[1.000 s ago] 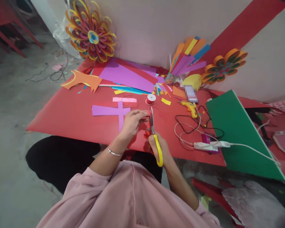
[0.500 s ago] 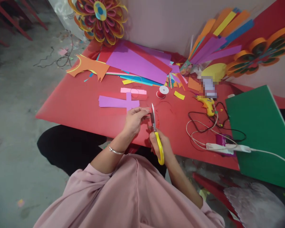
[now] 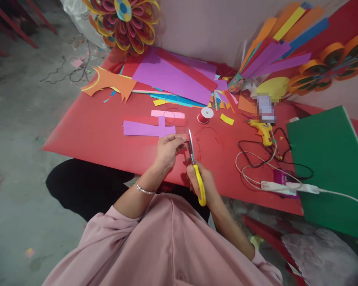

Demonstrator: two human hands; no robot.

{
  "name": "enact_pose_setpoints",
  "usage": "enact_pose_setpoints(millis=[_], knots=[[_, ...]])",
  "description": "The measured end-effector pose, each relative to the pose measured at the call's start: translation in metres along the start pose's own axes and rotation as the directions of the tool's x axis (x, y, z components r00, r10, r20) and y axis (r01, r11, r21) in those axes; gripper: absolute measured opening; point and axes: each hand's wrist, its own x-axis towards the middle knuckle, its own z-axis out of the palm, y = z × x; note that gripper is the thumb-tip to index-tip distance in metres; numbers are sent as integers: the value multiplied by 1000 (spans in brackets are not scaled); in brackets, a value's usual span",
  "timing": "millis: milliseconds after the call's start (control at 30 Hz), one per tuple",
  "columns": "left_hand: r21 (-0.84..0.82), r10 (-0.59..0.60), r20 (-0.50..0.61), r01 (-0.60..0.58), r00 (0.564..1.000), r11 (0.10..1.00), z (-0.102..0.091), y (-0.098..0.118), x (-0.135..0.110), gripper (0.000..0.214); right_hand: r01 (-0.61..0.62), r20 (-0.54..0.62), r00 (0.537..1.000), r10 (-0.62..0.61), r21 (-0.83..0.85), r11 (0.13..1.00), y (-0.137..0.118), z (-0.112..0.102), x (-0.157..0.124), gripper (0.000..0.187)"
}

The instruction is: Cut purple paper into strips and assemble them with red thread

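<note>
My right hand (image 3: 201,182) is closed on yellow-handled scissors (image 3: 194,167), blades pointing away from me. My left hand (image 3: 166,151) pinches a small red paper piece (image 3: 183,143) against the blades; it is hard to tell apart from the red sheet (image 3: 95,131) covering the low table. A purple paper cross (image 3: 147,128) and a pink strip (image 3: 167,114) lie just beyond my left hand. A red thread spool (image 3: 205,115) stands beyond the scissors tips.
Purple, red and blue paper sheets (image 3: 173,77) are stacked at the back, with an orange cut-out (image 3: 113,82) to the left. A yellow glue gun (image 3: 264,132), tangled cables (image 3: 262,159) and a white power strip (image 3: 289,186) lie right, by a green board (image 3: 328,163). Paper flowers (image 3: 125,20) lean on the wall.
The view shifted closer and slightly left. Both hands stay together over the table's near edge; the scissors blades have narrowed a little on the red piece.
</note>
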Motion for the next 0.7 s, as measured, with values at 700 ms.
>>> enact_pose_setpoints(millis=[700], knots=[[7, 11, -34, -11, 999, 1000, -1, 4, 6, 14, 34, -1, 999, -34, -6, 999, -13, 1, 8, 66]])
